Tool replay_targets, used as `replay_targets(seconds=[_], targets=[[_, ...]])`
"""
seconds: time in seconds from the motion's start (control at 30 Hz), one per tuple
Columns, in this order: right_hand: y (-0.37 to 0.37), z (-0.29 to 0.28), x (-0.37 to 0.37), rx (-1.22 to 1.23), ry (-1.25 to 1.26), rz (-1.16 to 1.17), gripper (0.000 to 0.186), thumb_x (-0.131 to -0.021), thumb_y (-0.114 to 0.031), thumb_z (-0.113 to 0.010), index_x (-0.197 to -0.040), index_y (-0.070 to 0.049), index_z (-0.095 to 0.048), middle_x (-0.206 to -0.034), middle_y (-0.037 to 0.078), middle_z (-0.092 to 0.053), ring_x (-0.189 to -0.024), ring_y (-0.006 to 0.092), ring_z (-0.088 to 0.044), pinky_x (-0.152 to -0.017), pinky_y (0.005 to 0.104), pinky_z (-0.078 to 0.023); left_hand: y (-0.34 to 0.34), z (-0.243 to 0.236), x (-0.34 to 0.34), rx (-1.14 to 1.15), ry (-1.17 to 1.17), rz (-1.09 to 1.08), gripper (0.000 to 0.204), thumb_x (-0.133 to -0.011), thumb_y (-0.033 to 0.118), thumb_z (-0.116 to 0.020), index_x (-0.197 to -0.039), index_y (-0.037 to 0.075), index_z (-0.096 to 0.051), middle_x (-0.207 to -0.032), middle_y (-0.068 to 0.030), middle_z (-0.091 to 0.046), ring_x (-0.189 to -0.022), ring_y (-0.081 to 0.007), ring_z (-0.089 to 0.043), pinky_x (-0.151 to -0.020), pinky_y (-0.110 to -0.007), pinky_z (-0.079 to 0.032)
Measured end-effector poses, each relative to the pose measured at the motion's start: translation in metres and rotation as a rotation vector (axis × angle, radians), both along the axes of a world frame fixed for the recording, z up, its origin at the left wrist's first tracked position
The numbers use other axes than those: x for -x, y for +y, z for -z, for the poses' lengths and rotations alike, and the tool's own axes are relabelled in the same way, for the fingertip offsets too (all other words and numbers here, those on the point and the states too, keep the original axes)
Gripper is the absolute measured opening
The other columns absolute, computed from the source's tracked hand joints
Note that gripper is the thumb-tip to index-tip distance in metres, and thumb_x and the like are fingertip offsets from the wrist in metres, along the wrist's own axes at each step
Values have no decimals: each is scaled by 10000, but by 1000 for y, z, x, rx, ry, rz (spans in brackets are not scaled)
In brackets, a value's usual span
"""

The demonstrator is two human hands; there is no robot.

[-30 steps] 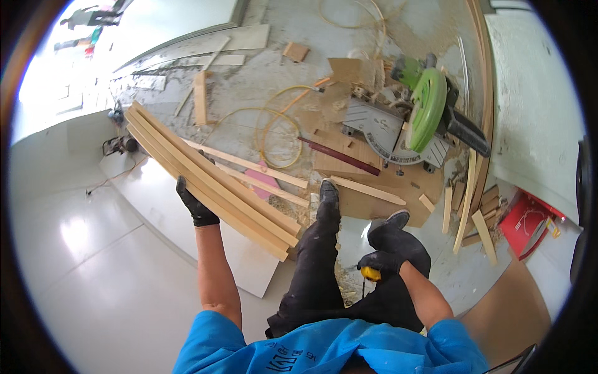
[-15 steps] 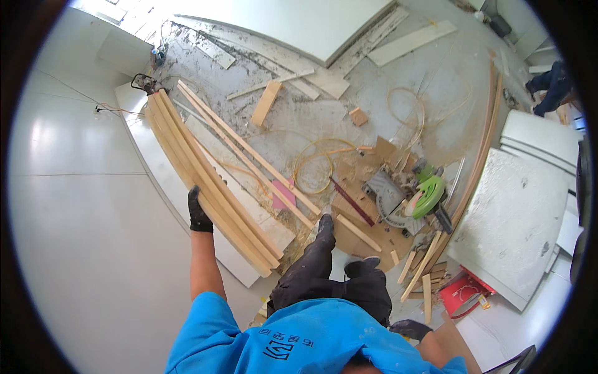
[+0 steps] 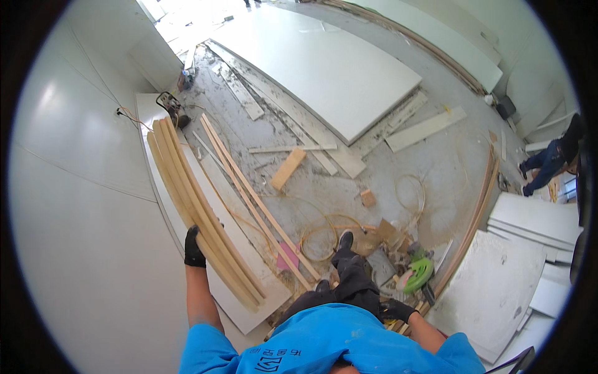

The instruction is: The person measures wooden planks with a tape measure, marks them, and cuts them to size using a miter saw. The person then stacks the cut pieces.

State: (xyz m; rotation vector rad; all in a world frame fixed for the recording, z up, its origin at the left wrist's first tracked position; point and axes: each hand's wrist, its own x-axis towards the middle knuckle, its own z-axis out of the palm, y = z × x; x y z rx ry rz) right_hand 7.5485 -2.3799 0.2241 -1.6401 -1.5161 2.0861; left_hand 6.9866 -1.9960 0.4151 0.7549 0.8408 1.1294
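Note:
My left hand point(image 3: 194, 248), in a black glove, is closed around the outer edge of a bundle of long, pale wooden strips point(image 3: 205, 212). Dark fingertips show at the bundle's opposite side. The strips lie side by side above a long white panel point(image 3: 248, 316); whether they rest on it along their length I cannot tell. Beside my right thigh is my right hand point(image 3: 397, 310), also gloved in black, near some wood offcuts. Its fingers are too dark and small to make out.
Two thin wooden strips point(image 3: 249, 194) lie right of the bundle. Ahead on the floor are a yellow hose point(image 3: 319, 240), a large white board point(image 3: 324, 68) and scrap planks. A green-guarded saw point(image 3: 416, 275) and stacked white panels point(image 3: 492, 280) stand right. Another person point(image 3: 551, 156) is far right.
The view has tilted up, showing more of the far floor. My feet have shifted, and the saw now sits partly behind my leg. My left hand keeps its hold; my right hand shows more fully.

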Motion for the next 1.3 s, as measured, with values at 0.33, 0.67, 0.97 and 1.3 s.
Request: replay_targets(seconds=[0.33, 0.67, 0.97, 1.3], targets=[[295, -46, -44, 35, 9, -292, 395, -847, -312, -641, -1183, -109, -600, -1166, 93, -619, -1046, 248, -572, -898, 378, -426, 50, -34, 22, 123, 22, -222, 694, -772, 329, -621, -1322, -18, -378, -1068, -171, -594, -962, -312, -598, -876, -438, -495], [458, -52, -18, 124, -315, -749, 546, -765, -494, -622, -1128, -86, -619, -1107, 166, -633, -964, 329, -605, -823, 410, -454, 81, -2, 46, 216, 22, -343, 742, -729, 356, -656, -1317, -11, -391, -1078, -173, -592, -965, -311, -604, -842, -417, -508], [584, -62, 63, 261, -362, -946, 572, -754, -572, -599, -1013, -66, -658, -985, 180, -658, -896, 342, -614, -809, 402, -455, 119, 58, 113, 338, -51, -363, 661, -732, 338, -649, -1233, -45, -453, -1041, -184, -608, -954, -309, -614, -831, -409, -511], [674, -44, 159, -97, -448, -1254, 524, -749, -534, -604, -1055, -111, -635, -1006, 171, -654, -908, 339, -621, -802, 417, -478, 134, 78, 158, 452, -76, -431, 610, -738, 264, -645, -1217, -63, -457, -1037, -204, -615, -937, -317, -631, -817, -428, -535]])
